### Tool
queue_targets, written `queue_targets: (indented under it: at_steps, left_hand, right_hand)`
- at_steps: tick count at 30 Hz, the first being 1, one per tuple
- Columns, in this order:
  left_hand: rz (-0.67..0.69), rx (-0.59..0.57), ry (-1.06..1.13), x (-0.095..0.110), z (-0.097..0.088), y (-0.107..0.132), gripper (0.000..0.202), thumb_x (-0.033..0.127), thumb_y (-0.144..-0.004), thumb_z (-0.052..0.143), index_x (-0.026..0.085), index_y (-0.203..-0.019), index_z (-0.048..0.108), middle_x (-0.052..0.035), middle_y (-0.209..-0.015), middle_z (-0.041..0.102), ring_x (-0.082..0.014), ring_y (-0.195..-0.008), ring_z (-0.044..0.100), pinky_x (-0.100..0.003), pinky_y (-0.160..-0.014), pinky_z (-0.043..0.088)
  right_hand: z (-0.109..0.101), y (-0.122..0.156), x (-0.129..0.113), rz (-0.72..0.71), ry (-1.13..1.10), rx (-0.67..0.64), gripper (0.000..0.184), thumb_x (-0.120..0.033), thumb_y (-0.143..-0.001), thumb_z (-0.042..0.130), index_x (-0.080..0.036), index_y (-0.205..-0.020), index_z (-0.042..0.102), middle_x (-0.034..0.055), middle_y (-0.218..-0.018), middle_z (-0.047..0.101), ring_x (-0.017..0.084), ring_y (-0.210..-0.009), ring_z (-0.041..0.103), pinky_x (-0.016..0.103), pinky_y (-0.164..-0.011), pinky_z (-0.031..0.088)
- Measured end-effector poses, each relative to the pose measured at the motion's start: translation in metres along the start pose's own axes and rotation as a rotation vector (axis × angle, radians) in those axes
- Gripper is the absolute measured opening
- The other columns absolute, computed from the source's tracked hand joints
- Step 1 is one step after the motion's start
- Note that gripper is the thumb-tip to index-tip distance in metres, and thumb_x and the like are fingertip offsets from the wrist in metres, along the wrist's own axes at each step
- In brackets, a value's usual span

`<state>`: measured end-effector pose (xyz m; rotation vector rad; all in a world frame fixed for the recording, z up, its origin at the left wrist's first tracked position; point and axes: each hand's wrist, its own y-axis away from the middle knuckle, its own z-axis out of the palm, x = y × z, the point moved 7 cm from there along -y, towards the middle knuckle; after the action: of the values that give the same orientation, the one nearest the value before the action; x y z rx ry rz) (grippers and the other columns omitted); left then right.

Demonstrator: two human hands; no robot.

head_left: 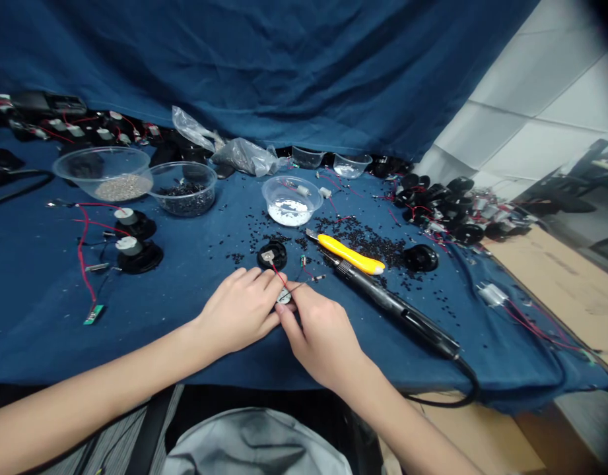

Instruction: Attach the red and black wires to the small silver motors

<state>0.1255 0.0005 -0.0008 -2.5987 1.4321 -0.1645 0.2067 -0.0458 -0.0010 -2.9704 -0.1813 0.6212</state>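
Note:
My left hand (239,311) and my right hand (323,338) meet at the front of the blue-covered table (110,343). Between their fingertips is a small silver part (284,297), mostly hidden, with a red wire (278,276) running up from it. A thin dark wire extends from it to the right. Just beyond my left fingers lies a round black part (272,255). To the right of my right hand rests a black soldering iron (383,297), with a yellow utility knife (350,254) beyond it.
Black pellets (358,241) are scattered around a bowl of white pellets (288,203). Bowls of black (182,191) and tan granules (103,175) stand back left. Wired black round parts (442,204) crowd the right. The soldering iron's cord (462,389) droops over the front edge.

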Motion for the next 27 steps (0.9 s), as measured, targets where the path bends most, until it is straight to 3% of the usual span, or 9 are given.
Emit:
queue_targets:
  at_steps: [7, 14, 27]
  left_hand:
    - [0.036, -0.018, -0.066, 0.006, 0.004, -0.004, 0.02, 0.019, -0.087, 0.052, 0.009, -0.101, 0.061, -0.0122, -0.091, 0.068, -0.0292, -0.082, 0.063, -0.04, -0.067, 0.045]
    - [0.042, 0.009, -0.087, 0.007, 0.002, -0.004, 0.015, 0.024, -0.087, 0.053, 0.012, -0.093, 0.06, -0.0099, -0.084, 0.066, -0.0282, -0.077, 0.062, -0.038, -0.065, 0.043]
    - [0.035, 0.017, -0.085, 0.005, 0.002, -0.004, 0.016, 0.024, -0.087, 0.052, 0.012, -0.091, 0.061, -0.0115, -0.08, 0.067, -0.0293, -0.075, 0.063, -0.038, -0.062, 0.042]
  right_hand:
    - [-0.003, -0.006, -0.004, 0.083, 0.328, -0.055, 0.019, -0.029, -0.096, 0.046, -0.015, -0.102, 0.057, 0.0079, -0.083, 0.066, 0.026, -0.07, 0.066, 0.03, -0.052, 0.039]
    - [-0.008, -0.014, -0.006, 0.043, 0.474, -0.124, 0.024, -0.035, -0.097, 0.045, -0.014, -0.102, 0.056, 0.0075, -0.076, 0.067, 0.029, -0.063, 0.068, 0.033, -0.05, 0.043]
    - [-0.007, -0.021, -0.014, 0.033, 0.549, -0.175, 0.025, -0.034, -0.097, 0.046, -0.012, -0.099, 0.058, 0.0088, -0.067, 0.066, 0.028, -0.057, 0.068, 0.031, -0.048, 0.042]
